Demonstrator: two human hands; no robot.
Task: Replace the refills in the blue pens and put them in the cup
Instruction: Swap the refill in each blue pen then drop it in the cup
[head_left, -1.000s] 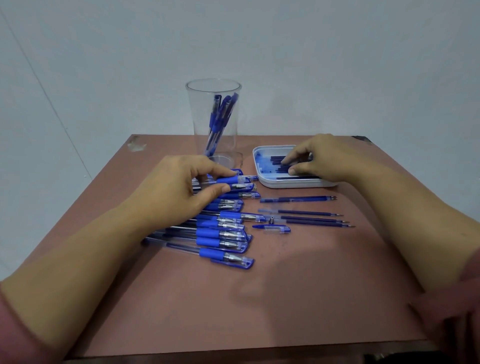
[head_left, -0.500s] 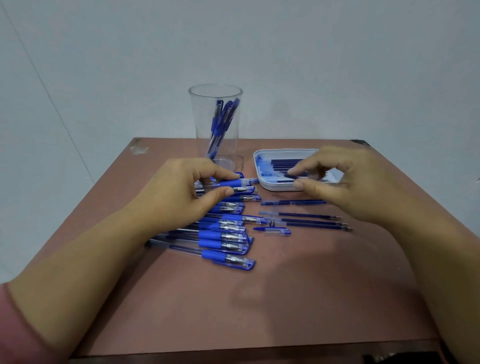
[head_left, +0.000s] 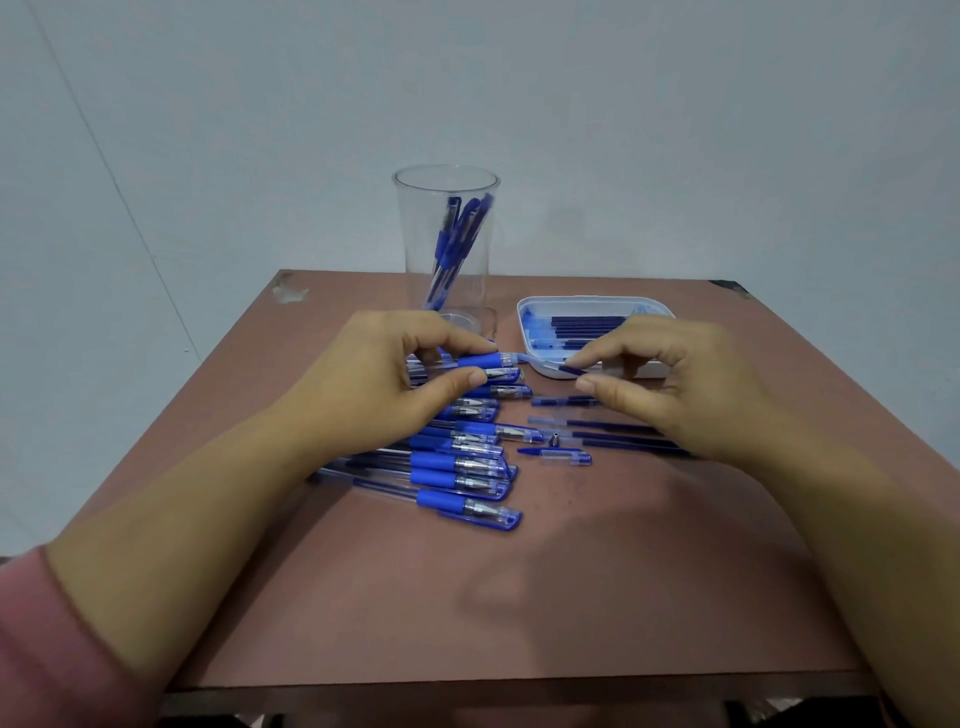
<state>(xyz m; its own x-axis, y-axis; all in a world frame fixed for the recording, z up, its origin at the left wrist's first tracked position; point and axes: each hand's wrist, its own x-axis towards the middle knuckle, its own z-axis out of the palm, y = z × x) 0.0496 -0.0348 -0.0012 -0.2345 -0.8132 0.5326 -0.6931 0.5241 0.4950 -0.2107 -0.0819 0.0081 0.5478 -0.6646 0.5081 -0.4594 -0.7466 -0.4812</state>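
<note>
My left hand (head_left: 400, 379) grips an uncapped blue pen barrel (head_left: 480, 360) above a row of several capped blue pens (head_left: 462, 467). My right hand (head_left: 670, 379) pinches a dark blue refill (head_left: 569, 370), its pale tip pointing at the barrel's open end. A clear cup (head_left: 447, 244) behind my left hand holds a few blue pens. The white tray (head_left: 535, 312) behind my right hand holds several refills.
Loose refills (head_left: 618, 428), a small metal tip (head_left: 554, 439) and a pen cap (head_left: 563, 456) lie on the brown table (head_left: 519, 597) between the pens and my right wrist. The table's front edge is near me; a pale wall stands behind.
My right hand lifted a refill out of the tray and brought it left toward the pen barrel. My left hand kept its hold on the barrel.
</note>
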